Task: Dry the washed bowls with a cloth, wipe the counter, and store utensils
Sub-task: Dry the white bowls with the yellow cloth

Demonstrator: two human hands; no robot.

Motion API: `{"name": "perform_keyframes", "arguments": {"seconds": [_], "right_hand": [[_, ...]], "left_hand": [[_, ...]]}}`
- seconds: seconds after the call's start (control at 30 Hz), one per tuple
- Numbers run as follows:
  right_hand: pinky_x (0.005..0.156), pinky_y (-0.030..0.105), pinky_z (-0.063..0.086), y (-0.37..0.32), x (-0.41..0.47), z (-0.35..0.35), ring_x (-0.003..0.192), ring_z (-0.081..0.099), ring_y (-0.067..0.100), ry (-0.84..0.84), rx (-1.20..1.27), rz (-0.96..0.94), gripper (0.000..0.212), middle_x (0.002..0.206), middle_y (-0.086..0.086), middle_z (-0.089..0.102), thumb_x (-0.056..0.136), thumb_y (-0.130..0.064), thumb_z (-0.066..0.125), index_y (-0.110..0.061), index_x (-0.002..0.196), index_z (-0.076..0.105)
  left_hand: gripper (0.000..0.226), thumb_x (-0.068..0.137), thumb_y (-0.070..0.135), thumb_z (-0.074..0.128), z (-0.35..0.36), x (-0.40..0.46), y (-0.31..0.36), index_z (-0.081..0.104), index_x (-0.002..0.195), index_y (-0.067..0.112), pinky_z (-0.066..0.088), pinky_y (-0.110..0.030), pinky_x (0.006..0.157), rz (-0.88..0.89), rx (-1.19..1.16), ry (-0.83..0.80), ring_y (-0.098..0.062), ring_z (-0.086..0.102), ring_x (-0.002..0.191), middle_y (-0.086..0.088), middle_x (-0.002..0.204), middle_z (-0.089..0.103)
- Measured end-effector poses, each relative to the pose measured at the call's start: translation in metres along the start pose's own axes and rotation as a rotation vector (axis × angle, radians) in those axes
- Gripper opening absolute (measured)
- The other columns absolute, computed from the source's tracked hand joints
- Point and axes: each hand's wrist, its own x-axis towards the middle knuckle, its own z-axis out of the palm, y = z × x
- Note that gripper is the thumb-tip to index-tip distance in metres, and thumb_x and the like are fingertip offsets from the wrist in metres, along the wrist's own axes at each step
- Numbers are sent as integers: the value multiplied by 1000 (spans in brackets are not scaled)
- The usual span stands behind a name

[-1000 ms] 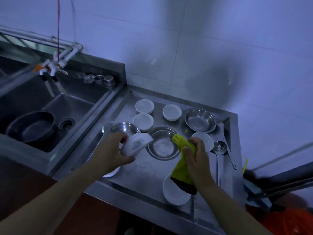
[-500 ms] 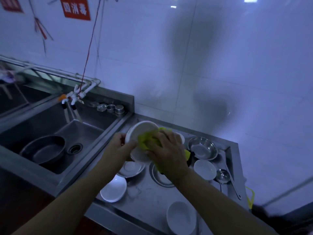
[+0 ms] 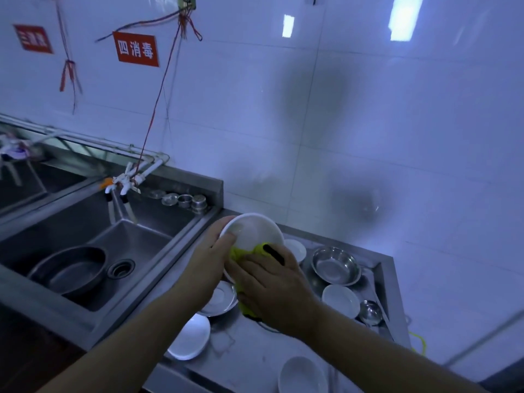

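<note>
While your left hand (image 3: 211, 260) grips the rim of the round white ceramic bowl (image 3: 252, 232) raised above the steel counter (image 3: 249, 353), your right hand (image 3: 272, 282) curls around the yellow-green cloth (image 3: 241, 252) and presses it inside. Left of you, the steel sink basin (image 3: 147, 242) holds 1 dark round pan (image 3: 69, 272). On the counter, 1 shiny steel bowl (image 3: 336, 265) looks empty.
</note>
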Motion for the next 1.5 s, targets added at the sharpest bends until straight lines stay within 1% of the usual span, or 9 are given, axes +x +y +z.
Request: {"name": "perform_keyframes", "arguments": {"seconds": [0.23,0.4,0.53,0.83,1.0,1.1,1.23,1.37,1.5], "right_hand": [[103,45,41,51,-2,-16,111,60,26,-54,-68,-293,41,112,8,67,98,-40,43,-13,118,66],[75,37,54,3,2,-14,88,65,25,97,-34,37,30,94,8,69,96,-30,51,-9,111,68],[78,34,54,-26,11,-4,88,64,24,216,-3,258,30,106,11,68,93,-21,61,-8,120,58],[79,36,52,48,-2,-33,96,66,23,78,-27,-340,10,99,6,72,89,-18,69,-14,95,75],[66,34,50,36,12,-30,79,66,22,227,-122,-89,12,91,4,71,91,-17,65,-12,97,75],[68,35,50,16,8,-21,80,65,21,245,-72,12,16,92,5,71,90,-15,66,-10,104,74],[71,32,52,38,-8,-33,84,68,20,149,-18,-257,15,95,5,73,86,-17,71,-12,99,75],[74,34,53,63,-8,-42,87,68,19,38,-17,-507,14,95,5,73,91,-21,66,-14,97,76],[62,34,49,50,-1,-38,72,64,23,155,-76,-269,12,86,5,70,90,-13,65,-12,96,75]], "left_hand": [[26,85,33,45,-6,7,24,62,95,50,47,-19,56,14,107,-199,1,63,75,20,88,66],[26,79,37,44,10,6,21,60,99,42,47,-28,75,87,99,-84,-7,59,94,14,99,64],[23,81,38,46,21,6,19,61,98,44,46,-23,75,117,13,-3,-2,59,95,18,99,64],[41,77,35,49,-7,17,51,59,116,40,53,-32,73,20,253,-429,-14,63,96,6,110,64],[28,91,24,56,17,8,39,56,115,38,54,-26,67,-16,-100,-157,-15,67,90,-2,107,67],[16,95,31,49,29,2,30,59,106,36,52,-25,73,55,-80,15,-12,64,91,3,100,67],[22,98,21,43,18,1,36,59,109,31,48,-13,68,152,170,-182,0,61,88,7,102,64],[28,90,24,47,10,12,52,61,114,25,46,-35,85,84,462,-415,-18,59,100,-3,109,64],[29,90,13,53,18,5,47,63,113,27,51,-36,80,16,92,-167,-24,64,95,-3,102,68]]}}
